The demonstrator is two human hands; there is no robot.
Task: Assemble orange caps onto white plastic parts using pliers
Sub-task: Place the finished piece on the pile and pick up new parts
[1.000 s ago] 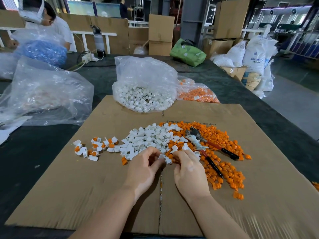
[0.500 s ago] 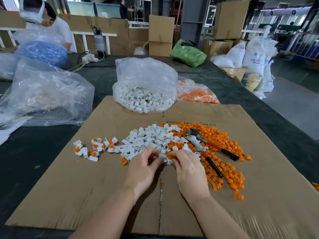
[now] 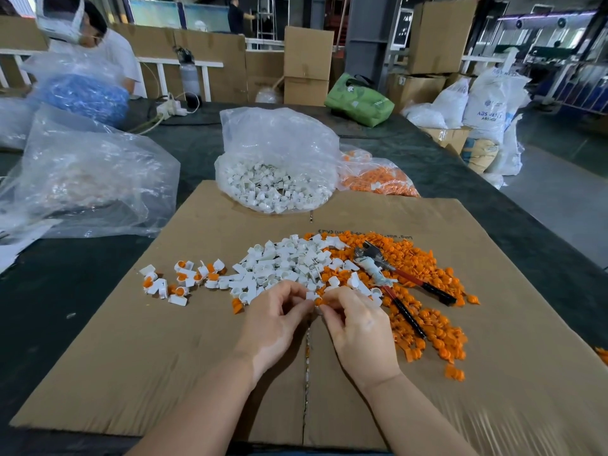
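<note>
A heap of white plastic parts lies on the cardboard sheet, with loose orange caps spread to its right. My left hand pinches a small white part at its fingertips. My right hand pinches an orange cap right against that part. The two hands meet just in front of the heap. The pliers, with red and black handles, lie untouched on the orange caps. A small group of assembled white-and-orange pieces sits at the left.
A clear bag of white parts and a bag of orange caps stand behind the cardboard. A large clear bag lies at the left. Another person works at the far left. Boxes and sacks stand beyond the table.
Both hands have drawn together in front of the heap; the left now shows a white part and the right an orange cap held against it. The pliers have not moved.
</note>
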